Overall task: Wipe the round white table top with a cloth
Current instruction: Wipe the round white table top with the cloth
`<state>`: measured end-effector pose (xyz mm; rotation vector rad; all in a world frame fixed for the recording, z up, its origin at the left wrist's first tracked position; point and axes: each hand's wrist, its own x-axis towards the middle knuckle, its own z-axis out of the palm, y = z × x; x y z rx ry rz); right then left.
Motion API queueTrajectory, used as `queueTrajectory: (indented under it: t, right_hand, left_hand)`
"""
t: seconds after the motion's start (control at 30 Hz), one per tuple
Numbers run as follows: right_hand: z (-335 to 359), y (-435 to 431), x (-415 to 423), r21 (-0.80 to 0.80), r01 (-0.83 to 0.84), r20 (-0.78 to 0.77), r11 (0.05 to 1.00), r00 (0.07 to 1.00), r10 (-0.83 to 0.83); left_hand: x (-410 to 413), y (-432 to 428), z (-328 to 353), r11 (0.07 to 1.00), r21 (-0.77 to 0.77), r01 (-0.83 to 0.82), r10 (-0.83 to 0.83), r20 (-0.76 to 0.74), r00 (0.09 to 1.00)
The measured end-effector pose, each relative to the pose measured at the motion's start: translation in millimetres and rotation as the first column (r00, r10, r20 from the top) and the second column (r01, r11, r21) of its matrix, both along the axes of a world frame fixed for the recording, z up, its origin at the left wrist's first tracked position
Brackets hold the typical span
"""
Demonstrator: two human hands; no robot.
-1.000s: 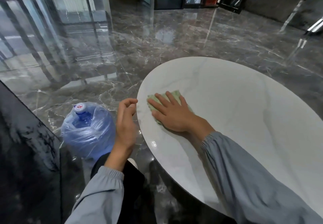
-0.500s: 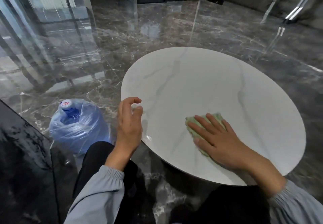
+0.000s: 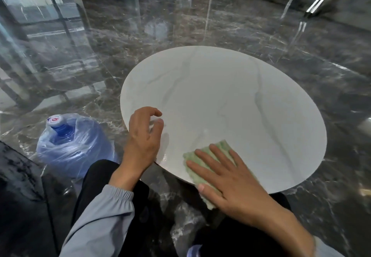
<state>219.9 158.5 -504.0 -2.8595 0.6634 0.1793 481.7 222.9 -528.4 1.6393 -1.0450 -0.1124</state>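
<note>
The round white table top (image 3: 230,100) with faint grey veins fills the middle of the view. A pale green cloth (image 3: 195,163) lies at its near edge and hangs partly over the rim. My right hand (image 3: 230,178) presses flat on the cloth with the fingers spread and straight. My left hand (image 3: 143,138) hovers over the table's near left rim, its fingers loosely curled and holding nothing.
A big blue water bottle (image 3: 74,146) wrapped in clear plastic stands on the floor left of the table. A dark marble block (image 3: 18,196) sits at the lower left. Glossy dark marble floor (image 3: 200,25) surrounds the table; my knees are under the near edge.
My right hand has slid the cloth from the table's left side across to the near edge, where it now overhangs the rim. The left hand has stayed by the rim.
</note>
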Motion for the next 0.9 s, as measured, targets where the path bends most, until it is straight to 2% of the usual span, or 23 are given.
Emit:
queueTrajectory:
  t: [0.13, 0.23, 0.3, 0.47, 0.53, 0.6, 0.67, 0.77, 0.9]
  right_hand:
    - [0.3, -50.3, -23.4, -0.044, 0.265, -0.073, 0.963, 0.961, -0.268]
    - [-5.3, -68.2, -1.5, -0.019, 0.361, -0.060, 0.932, 0.930, -0.362]
    - [-7.9, -56.5, 18.9, -0.017, 0.333, -0.055, 0.943, 0.941, -0.334]
    - [-7.4, 3.4, 32.4, 0.033, 0.145, 0.034, 0.989, 0.989, -0.147]
    - [-6.8, -4.7, 16.3, 0.044, 0.145, 0.037, 0.988, 0.988, -0.147]
    - [-8.1, -28.0, -10.3, 0.007, 0.219, 0.039, 0.976, 0.975, -0.219]
    - [-6.1, -62.8, -40.9, -0.006, 0.365, 0.012, 0.931, 0.931, -0.365]
    - [-2.7, -131.4, -87.9, 0.005, 0.600, -0.058, 0.800, 0.799, -0.598]
    - [-6.3, -203.4, -93.8, 0.021, 0.774, -0.086, 0.633, 0.632, -0.770]
  left_hand:
    - [-9.0, -3.5, -1.5, 0.995, 0.091, 0.030, -0.047, 0.196, 0.980]
    - [-12.7, -11.5, 1.2, 0.988, 0.143, 0.050, -0.088, 0.272, 0.958]
    - [-12.6, -19.7, 0.0, 0.973, 0.223, 0.058, -0.127, 0.310, 0.942]
    - [-9.6, -35.8, 2.9, 0.921, 0.386, 0.044, -0.197, 0.366, 0.909]
    - [-7.5, -43.2, 4.4, 0.886, 0.462, 0.047, -0.264, 0.416, 0.870]
    - [-5.8, -49.9, 4.2, 0.831, 0.554, 0.055, -0.350, 0.442, 0.826]
    - [-3.4, -53.5, 4.8, 0.776, 0.629, 0.049, -0.408, 0.441, 0.800]
    - [-0.7, -62.1, 14.5, 0.739, 0.671, 0.052, -0.439, 0.423, 0.793]
    - [6.1, -80.6, 24.6, 0.660, 0.751, 0.025, -0.510, 0.423, 0.749]
